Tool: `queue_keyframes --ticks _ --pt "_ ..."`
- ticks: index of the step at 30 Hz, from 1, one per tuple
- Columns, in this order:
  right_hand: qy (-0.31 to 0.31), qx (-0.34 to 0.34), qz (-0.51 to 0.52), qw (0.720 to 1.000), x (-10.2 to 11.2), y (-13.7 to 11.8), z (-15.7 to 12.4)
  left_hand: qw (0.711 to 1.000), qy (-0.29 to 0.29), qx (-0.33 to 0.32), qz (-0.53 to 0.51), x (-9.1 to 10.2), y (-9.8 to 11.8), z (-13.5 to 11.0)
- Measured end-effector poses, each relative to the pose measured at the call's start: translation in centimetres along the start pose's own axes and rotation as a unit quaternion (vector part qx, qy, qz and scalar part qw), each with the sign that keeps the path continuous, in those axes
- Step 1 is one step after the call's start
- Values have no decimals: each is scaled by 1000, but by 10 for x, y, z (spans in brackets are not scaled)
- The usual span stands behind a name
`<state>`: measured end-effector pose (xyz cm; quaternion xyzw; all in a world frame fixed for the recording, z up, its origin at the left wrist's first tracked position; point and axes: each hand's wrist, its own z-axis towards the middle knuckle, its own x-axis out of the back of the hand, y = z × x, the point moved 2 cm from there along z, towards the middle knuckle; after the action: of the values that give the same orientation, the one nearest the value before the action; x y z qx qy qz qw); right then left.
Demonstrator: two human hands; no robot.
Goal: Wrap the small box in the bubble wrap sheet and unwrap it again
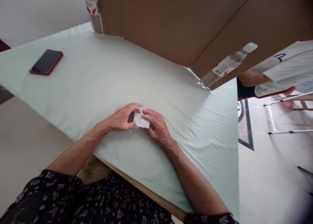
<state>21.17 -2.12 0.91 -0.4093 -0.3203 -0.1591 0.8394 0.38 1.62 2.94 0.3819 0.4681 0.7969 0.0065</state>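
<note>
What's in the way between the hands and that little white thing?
Nothing that shows: the left hand and the right hand are both right on the little white thing.

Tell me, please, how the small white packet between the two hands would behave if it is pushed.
The white packet is probably light, being so small. Its angular, blocky outline suggests sliding rather than rolling. The crinkled surface looks like thin wrapping, so it might dent slightly.

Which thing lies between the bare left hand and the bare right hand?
In the head view, a small, roughly rectangular white piece of unclear material lies between the left hand and right hand, touching both.
</note>
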Motion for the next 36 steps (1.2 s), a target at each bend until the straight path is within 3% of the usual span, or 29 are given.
queue_keyframes --ticks 3,6,11,15,18,21,26,28,32,36 --pt "21 -30 64 997 3 1 8 999 26 17 -36 -2 -2 2" --pt "17 -123 155 980 6 1 17 990 52 76 -107 -1 -3 6" --pt "-16 -286 281 916 3 -1 21 954 -14 220 -202 2 2 7" --pt "-12 -316 303 899 0 0 23 968 -5 206 -145 4 6 8" --pt "-22 -325 298 897 -3 1 23 975 -14 174 -138 5 6 8" --pt "-22 -322 284 903 -4 2 22 967 -57 149 -199 3 5 7" --pt "121 -252 111 954 9 -2 17 950 -45 151 -269 0 -1 5" --pt "139 -204 44 968 13 -7 15 950 -38 153 -270 -1 -5 4" --pt "80 -125 9 989 10 -13 13 952 -38 164 -257 -1 -7 3" --pt "29 -113 13 993 5 -13 14 940 -48 192 -278 0 -5 3"
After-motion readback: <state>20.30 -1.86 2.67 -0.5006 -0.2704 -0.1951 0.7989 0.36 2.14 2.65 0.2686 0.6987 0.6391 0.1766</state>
